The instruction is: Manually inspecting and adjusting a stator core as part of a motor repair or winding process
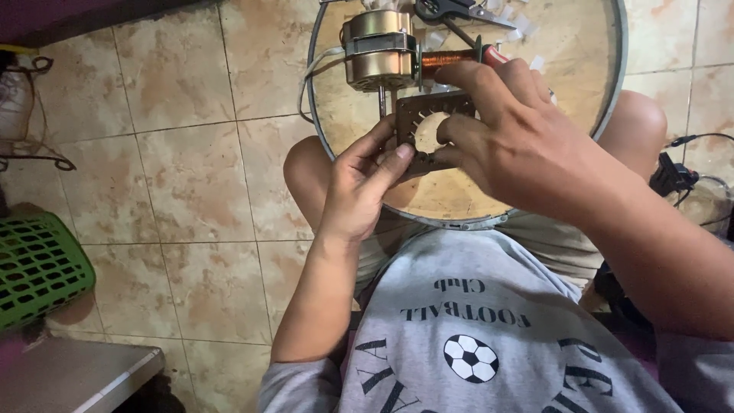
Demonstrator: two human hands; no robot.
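Dark laminated steel is what both hands are gripping: a square stator core (430,128) with a round toothed bore, held up over the middle of a round wooden tray (589,57) that is resting on the person's knees. The left hand (359,183) is pinching the core's corner at 7 o'clock between thumb and fingers; the right hand (508,134) is closing around its 3 o'clock edge, fingers curled over the frame. The core is looking stiff and probably heavy for its size, with thin inner teeth and sharp plate edges, so the outer frame seems the safest hold, not the bore. At 12 o'clock from it a brass-coloured motor (378,46) is lying with its shaft pointing down toward the core, a copper wire coil (449,58) just beside it at 3 o'clock. Scissors (451,9) are being cut off by the top edge. The right hand is hiding the core's far side and the coil's red end. A green basket (38,268) is sitting at 9 o'clock on the tiled floor.
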